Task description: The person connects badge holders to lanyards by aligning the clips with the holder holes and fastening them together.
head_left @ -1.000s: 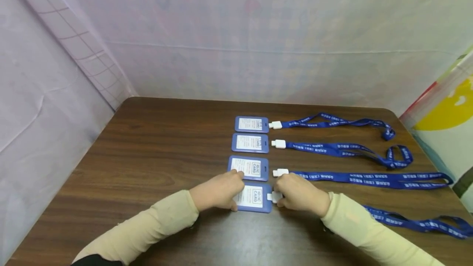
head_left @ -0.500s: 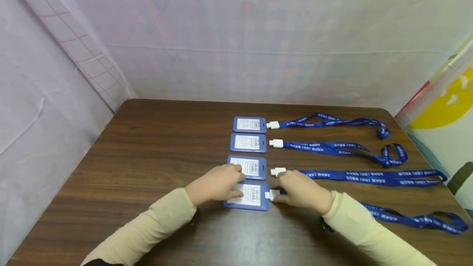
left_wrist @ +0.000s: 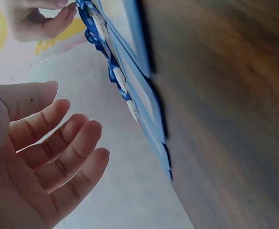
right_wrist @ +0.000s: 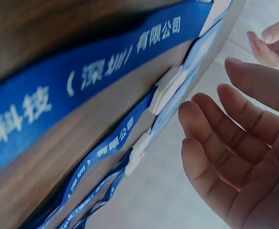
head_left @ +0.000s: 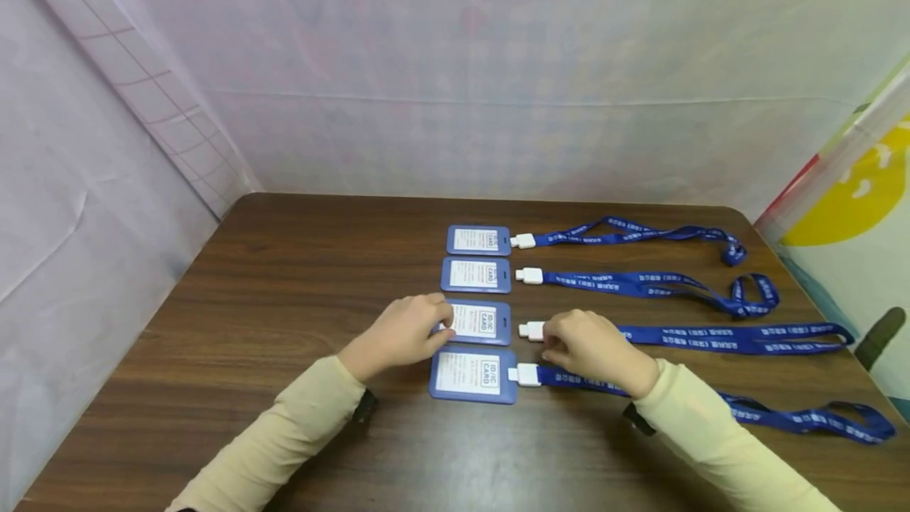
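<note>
Hovering, left hand (head_left: 402,332) over blue badge (head_left: 486,324), right hand (head_left: 592,349) by white clip (head_left: 531,331), each grip loosely parted

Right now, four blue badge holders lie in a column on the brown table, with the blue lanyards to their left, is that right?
Not quite: the head view shows the blue lanyards to the right of the four blue badge holders, which do lie in a column on the brown table.
</note>
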`<state>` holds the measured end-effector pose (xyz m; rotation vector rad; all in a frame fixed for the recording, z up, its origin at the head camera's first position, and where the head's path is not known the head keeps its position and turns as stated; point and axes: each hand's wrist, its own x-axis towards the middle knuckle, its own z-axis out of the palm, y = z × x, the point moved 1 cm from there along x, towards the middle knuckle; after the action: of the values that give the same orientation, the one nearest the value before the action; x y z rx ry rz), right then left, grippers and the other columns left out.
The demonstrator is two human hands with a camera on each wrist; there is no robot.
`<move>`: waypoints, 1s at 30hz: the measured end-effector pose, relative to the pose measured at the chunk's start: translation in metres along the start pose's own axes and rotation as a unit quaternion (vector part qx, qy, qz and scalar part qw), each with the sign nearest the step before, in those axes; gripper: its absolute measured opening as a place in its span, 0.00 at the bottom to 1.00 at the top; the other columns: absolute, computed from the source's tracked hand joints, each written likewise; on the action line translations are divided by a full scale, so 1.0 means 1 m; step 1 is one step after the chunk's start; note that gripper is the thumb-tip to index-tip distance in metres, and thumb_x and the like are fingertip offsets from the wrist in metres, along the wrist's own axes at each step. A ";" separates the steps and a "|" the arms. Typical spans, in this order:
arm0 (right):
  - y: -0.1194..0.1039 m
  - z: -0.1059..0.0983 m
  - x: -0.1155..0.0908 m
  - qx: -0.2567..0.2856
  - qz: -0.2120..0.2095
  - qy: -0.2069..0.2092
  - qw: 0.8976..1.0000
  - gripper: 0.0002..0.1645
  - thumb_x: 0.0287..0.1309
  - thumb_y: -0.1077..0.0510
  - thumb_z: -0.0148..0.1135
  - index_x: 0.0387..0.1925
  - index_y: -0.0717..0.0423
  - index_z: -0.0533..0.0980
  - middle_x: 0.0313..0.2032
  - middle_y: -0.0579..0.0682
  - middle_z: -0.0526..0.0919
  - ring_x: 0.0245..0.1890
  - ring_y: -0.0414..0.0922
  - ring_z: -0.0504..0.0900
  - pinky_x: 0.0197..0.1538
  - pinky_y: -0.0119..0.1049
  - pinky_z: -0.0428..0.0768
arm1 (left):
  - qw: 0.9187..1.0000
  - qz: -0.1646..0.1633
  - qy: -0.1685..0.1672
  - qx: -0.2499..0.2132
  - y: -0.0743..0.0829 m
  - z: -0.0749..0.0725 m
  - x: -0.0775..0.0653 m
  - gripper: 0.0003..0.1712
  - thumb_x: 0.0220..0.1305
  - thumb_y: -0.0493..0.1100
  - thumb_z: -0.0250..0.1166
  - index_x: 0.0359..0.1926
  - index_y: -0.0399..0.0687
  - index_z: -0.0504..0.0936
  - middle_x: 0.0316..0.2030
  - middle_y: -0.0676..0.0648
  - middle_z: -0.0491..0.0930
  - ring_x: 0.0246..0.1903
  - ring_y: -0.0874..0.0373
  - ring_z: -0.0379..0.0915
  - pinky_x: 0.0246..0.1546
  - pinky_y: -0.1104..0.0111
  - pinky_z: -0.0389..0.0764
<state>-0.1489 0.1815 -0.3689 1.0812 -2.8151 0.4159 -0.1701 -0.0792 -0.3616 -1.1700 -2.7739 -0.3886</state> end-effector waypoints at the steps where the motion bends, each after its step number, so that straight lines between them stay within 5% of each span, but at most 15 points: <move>1: 0.001 0.000 0.000 0.004 0.006 -0.002 1.000 0.13 0.39 0.62 0.70 0.15 0.49 0.72 0.16 0.38 0.72 0.16 0.33 0.67 0.20 0.28 0.71 | 1.000 -0.002 0.002 -0.003 -0.001 0.000 0.000 0.06 0.55 0.44 0.64 0.25 0.48 0.77 0.25 0.52 0.72 0.20 0.62 0.66 0.18 0.71 0.69; 14: 0.014 -0.004 0.010 0.011 0.043 -0.027 0.999 0.08 0.40 0.61 0.70 0.24 0.54 0.77 0.18 0.40 0.73 0.18 0.35 0.66 0.20 0.30 0.68 | 1.000 -0.001 0.025 -0.019 -0.008 0.001 -0.007 0.06 0.54 0.42 0.64 0.26 0.48 0.76 0.24 0.54 0.71 0.20 0.64 0.65 0.18 0.73 0.68; 22: 0.020 0.002 0.021 -0.008 0.023 -0.039 0.999 0.12 0.39 0.60 0.72 0.30 0.58 0.80 0.27 0.48 0.81 0.26 0.41 0.77 0.29 0.34 0.77 | 1.000 -0.002 0.025 -0.013 -0.009 0.000 -0.008 0.06 0.54 0.43 0.65 0.27 0.48 0.76 0.24 0.54 0.71 0.20 0.63 0.66 0.18 0.71 0.70; 30: 0.020 0.010 0.029 -0.028 -0.003 -0.069 0.997 0.15 0.36 0.56 0.74 0.29 0.58 0.80 0.26 0.47 0.78 0.25 0.40 0.74 0.28 0.33 0.75 | 1.000 -0.002 0.021 -0.012 -0.011 0.001 -0.009 0.05 0.55 0.42 0.64 0.30 0.45 0.79 0.25 0.52 0.73 0.21 0.62 0.68 0.20 0.71 0.71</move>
<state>-0.1841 0.1745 -0.3773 1.1494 -2.9212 0.2693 -0.1716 -0.0919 -0.3661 -1.1477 -2.7446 -0.4439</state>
